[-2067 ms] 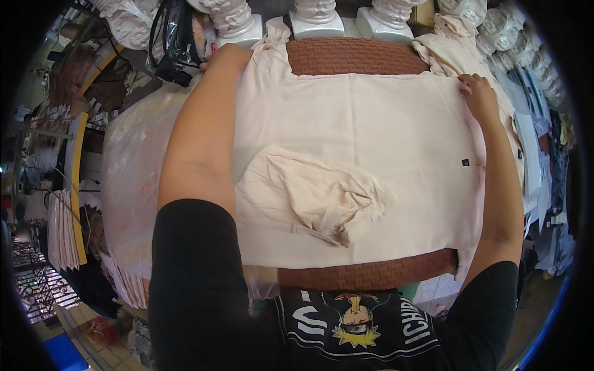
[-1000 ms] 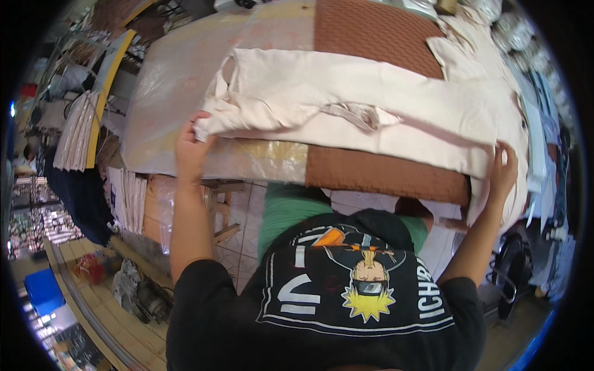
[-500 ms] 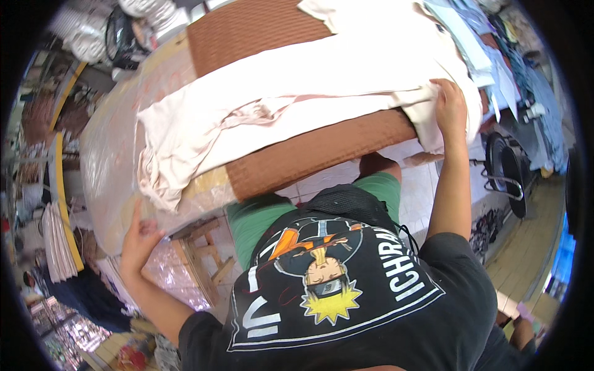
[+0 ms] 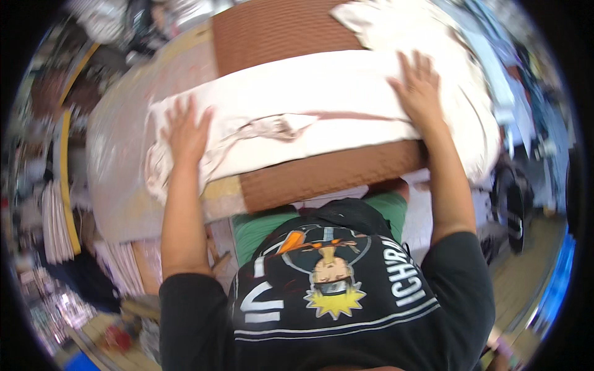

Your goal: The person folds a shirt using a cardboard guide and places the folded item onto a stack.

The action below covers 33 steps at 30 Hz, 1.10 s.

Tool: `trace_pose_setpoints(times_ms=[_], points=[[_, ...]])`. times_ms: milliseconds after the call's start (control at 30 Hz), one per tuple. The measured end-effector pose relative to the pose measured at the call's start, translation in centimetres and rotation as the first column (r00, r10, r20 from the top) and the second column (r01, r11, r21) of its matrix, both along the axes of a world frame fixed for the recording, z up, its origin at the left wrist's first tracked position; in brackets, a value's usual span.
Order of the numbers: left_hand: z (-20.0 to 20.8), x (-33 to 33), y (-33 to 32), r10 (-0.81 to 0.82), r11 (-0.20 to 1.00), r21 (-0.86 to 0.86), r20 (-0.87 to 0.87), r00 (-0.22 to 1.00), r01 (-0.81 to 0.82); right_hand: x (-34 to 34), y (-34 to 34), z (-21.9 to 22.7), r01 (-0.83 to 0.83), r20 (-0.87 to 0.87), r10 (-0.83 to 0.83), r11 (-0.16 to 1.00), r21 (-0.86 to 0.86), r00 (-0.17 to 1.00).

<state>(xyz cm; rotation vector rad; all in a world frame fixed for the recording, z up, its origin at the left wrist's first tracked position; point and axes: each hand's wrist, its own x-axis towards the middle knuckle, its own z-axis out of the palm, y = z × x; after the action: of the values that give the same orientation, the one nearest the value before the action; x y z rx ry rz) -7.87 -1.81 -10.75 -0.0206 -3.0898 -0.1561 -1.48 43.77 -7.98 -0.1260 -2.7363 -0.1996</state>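
A long cream-white garment [image 4: 309, 77] lies across a ribbed brown cloth [image 4: 334, 168] on the plastic-covered work table [image 4: 120, 154]. Some folds and bunched fabric run along its near side. My left hand [image 4: 187, 133] rests flat on the garment's left end with fingers spread. Flat on its right part, at the bunched body of cloth, lies my right hand [image 4: 418, 89], also with fingers apart. Neither hand grips anything.
Light blue folded garments [image 4: 486, 55] pile up at the table's right edge. A black round-seated object [image 4: 512, 201] stands on the floor to the right. Pale pleated cloth [image 4: 57, 226] hangs at far left beside a yellow strip [image 4: 68, 179].
My left hand has come up from beside the table's near edge onto the garment's left end. My right hand has let go of the near edge and moved farther in, now flat.
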Motion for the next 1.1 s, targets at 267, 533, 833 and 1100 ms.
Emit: trace_pose_setpoints(times_ms=[267,533,833,1100], points=[[2.3,-1.2,-1.2,0.058,0.993,0.087,0.195,0.979,-0.076,0.5,0.5,-0.2,0.005,-0.004,-0.005,0.999,0.047,1.0],[1.4,-4.1,-7.9,0.086,0.977,0.175,0.176,0.981,-0.117,-0.1,1.5,-0.6,-0.038,-0.014,0.039,0.998,0.05,0.999],[3.6,5.6,-21.3,0.364,0.805,0.449,0.141,0.921,-0.387,-1.6,-17.0,6.2,-0.673,-0.349,0.576,0.649,-0.354,0.739],[3.2,6.6,-16.0,0.37,0.622,0.752,-0.038,0.928,-0.217,1.1,-33.6,6.3,-0.789,-0.291,0.81,0.305,-0.533,0.509]])
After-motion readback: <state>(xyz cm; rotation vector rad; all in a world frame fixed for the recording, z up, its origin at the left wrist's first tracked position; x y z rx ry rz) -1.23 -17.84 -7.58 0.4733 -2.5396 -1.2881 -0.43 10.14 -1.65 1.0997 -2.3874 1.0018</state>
